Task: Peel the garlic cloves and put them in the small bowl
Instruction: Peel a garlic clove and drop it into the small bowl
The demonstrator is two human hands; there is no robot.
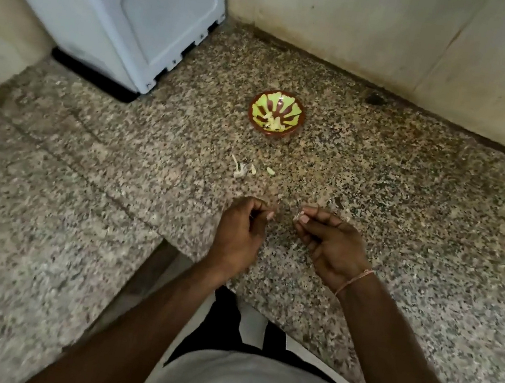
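A small brown bowl [276,113] with a green pattern stands on the speckled stone counter [378,184], and pale peeled garlic [272,121] lies in its bottom. Scraps of garlic skin and small pieces [243,166] lie on the counter in front of the bowl. My left hand [240,229] hovers near the counter's front edge with its fingers curled; what it holds is hidden. My right hand [329,240], beside it, pinches a tiny pale garlic piece [297,215] at its fingertips. The two hands are a little apart.
A white appliance [108,6] stands at the back left of the counter. Tiled walls [402,33] close off the back and right. The counter's front edge [170,244] runs under my wrists, with my white shirt below.
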